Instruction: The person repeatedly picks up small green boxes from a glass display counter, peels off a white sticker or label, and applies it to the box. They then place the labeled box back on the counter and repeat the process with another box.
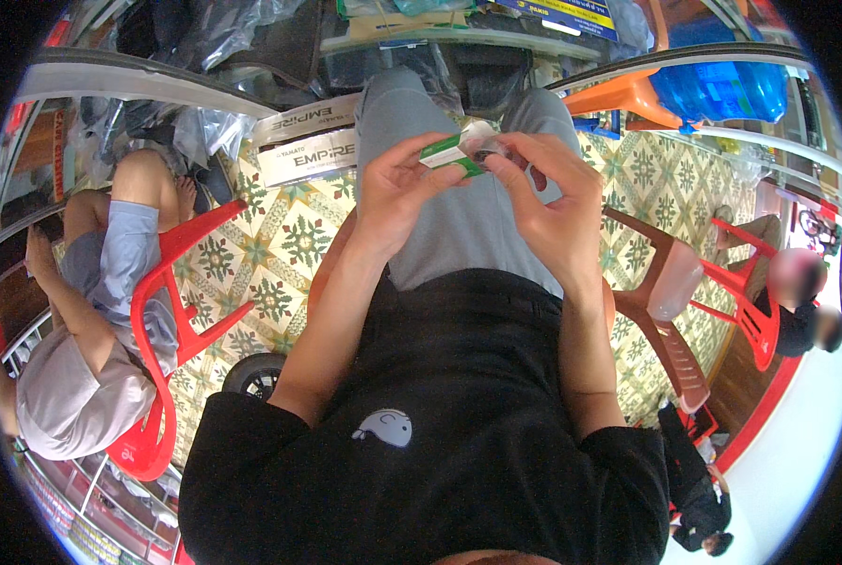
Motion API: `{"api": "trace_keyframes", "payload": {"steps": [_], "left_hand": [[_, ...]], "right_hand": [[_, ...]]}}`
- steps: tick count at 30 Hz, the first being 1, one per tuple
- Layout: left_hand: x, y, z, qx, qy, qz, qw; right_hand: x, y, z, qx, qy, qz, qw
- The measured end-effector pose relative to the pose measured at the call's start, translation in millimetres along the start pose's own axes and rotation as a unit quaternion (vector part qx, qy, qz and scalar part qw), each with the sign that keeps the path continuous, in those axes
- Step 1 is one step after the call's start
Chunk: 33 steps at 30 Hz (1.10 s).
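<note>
My left hand (397, 191) grips a small green and white box (442, 153) above my lap, thumb on the near side and fingers behind it. At the box's right end, the fingers of my right hand (555, 195) are pinched on a small dark piece (486, 151) that seems to be in see-through plastic. Its kind is too small to make out, and my fingertips partly cover it. Whether the piece is partly inside the box, I cannot tell.
Long white cartons (308, 160) lie on the patterned tile floor (275, 264) left of my knees. Someone sits on a red chair (148, 377) at left. A brown chair (656, 315) stands at right, and a blue water bottle (722, 94) lies by an orange stool (619, 99).
</note>
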State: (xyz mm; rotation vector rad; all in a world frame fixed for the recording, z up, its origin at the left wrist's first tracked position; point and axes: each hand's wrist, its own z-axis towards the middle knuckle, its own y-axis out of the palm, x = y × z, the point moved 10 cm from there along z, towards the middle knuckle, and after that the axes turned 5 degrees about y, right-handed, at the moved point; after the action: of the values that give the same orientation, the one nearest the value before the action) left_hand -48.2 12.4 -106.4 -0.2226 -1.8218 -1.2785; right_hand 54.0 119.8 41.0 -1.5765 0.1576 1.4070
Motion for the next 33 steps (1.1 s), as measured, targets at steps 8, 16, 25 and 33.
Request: {"api": "trace_keyframes", "payload": {"steps": [8,16,25,33], "left_hand": [[2,5,-2,-0.015,-0.002,0.009,1.0],[0,6,-2,-0.023,0.003,0.016,1.0],[-1,-1,-1,-0.006,-0.005,-0.027,1.0],[2,-1,-2,-0.001,-0.004,-0.086,0.996]], "right_hand": [[3,7,-1,-0.033,0.027,0.002,0.999],[8,4,-2,0.001,0.011,0.03,0.999],[3,17,-4,-0.042,0.001,-0.003,0.999],[5,19,-6,-0.043,-0.01,-0.002,0.999]]}}
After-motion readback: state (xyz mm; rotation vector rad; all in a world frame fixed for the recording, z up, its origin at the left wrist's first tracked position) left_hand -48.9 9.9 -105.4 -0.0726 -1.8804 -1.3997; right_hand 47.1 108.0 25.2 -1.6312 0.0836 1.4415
